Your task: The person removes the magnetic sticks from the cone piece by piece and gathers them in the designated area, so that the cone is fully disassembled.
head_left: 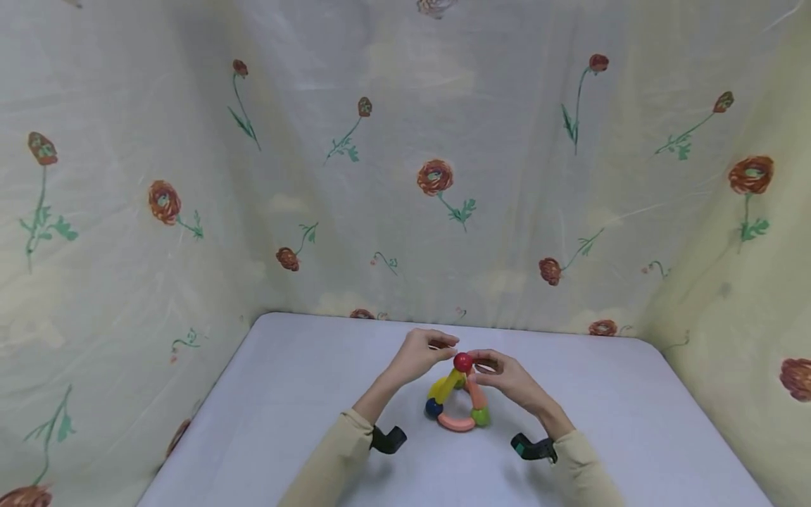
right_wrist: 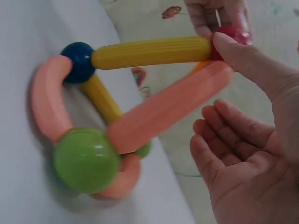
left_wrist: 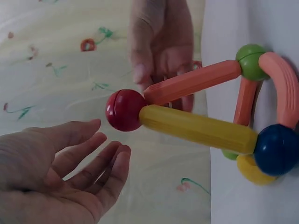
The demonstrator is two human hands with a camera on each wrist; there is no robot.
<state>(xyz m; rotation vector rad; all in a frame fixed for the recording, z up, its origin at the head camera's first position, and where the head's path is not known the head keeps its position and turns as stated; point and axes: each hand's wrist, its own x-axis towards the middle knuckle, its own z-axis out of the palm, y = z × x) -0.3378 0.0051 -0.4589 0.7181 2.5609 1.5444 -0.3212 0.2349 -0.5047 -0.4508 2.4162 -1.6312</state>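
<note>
A pyramid of rods and balls stands on the table, a red ball (head_left: 463, 362) on top. A yellow rod (left_wrist: 196, 128) runs down to a blue ball (left_wrist: 276, 149), a coral rod (right_wrist: 170, 108) to a green ball (right_wrist: 87, 159). Curved coral pieces (head_left: 456, 423) and a yellow one (left_wrist: 254, 170) lie at its base. My left hand (head_left: 415, 358), fingers loosely bent, is just left of the red ball, apart from it in the left wrist view. My right hand (head_left: 507, 379) is at its right, fingers spread; its thumb overlaps the ball in the right wrist view, contact unclear.
The white table (head_left: 279, 394) reaches back to a pale flowered cloth (head_left: 393, 176), which also hangs at both sides. Each wrist wears a black device, one at the left (head_left: 388, 440) and one at the right (head_left: 532, 448).
</note>
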